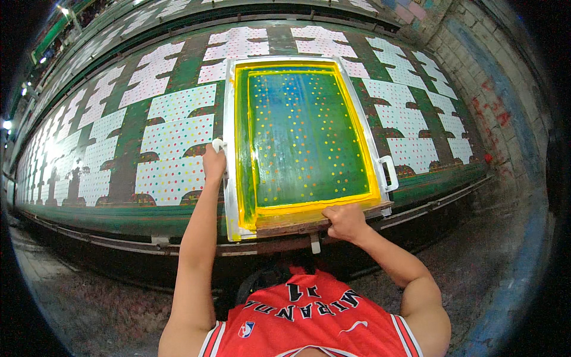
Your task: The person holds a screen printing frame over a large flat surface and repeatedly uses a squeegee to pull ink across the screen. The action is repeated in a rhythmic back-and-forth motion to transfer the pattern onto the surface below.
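Observation:
A screen-printing frame [230, 119] with pale metal rails lies on the long table in front of me. Its green mesh [303, 143] carries many small dots and is bordered by yellow ink. My left hand [213, 163] is closed around the white handle [217, 144] on the frame's left side. At the near end, my right hand [346, 222] grips the wooden bar of a squeegee [285, 229], which lies crosswise along the frame's near edge. Yellow ink is pooled along that bar. The squeegee's blade edge is hidden.
White pieces with coloured dots [176, 129] lie in rows on the green printing table [285, 40]. A second white handle [389, 172] juts from the frame's right side. A metal rail [440, 205] runs along the table's near edge. A block wall [476, 77] stands at right.

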`<state>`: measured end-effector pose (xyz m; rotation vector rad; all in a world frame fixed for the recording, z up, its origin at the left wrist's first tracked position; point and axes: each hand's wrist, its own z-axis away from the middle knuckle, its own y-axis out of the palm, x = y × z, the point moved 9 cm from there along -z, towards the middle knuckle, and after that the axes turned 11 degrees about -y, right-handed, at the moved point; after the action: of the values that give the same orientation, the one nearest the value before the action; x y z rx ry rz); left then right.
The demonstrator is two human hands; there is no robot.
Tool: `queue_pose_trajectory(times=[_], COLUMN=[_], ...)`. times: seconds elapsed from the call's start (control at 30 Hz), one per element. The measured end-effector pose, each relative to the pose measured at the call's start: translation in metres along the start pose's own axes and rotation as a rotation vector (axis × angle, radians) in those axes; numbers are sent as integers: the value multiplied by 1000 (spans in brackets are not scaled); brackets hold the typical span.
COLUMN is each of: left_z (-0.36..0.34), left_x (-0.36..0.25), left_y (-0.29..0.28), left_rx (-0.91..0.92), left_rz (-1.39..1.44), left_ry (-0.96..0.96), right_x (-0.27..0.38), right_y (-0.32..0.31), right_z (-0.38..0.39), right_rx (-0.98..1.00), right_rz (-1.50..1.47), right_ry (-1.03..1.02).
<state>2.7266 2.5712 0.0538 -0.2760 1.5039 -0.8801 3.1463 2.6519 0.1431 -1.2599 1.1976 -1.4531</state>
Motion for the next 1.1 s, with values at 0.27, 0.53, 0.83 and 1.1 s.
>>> queue_pose_trajectory(times=[0.27,0.53,0.83,1.1], left_z=[2,6,10,10], left_x=[1,6,-1,-7], left_y=[-1,-3,-7,-8], left_rx=[-2,14,-98,-97], left_rz=[-68,-51,-73,-40], left_ry=[-68,-134,-172,-159], right_x=[-27,-135,-275,-343], right_y=[1,-19,-53,-67], right_z=[-37,-163,-327,-413], right_rx=[-169,-168,-243,-278], right_rz=[66,174,304,356], right_ry=[3,9,-4,1])
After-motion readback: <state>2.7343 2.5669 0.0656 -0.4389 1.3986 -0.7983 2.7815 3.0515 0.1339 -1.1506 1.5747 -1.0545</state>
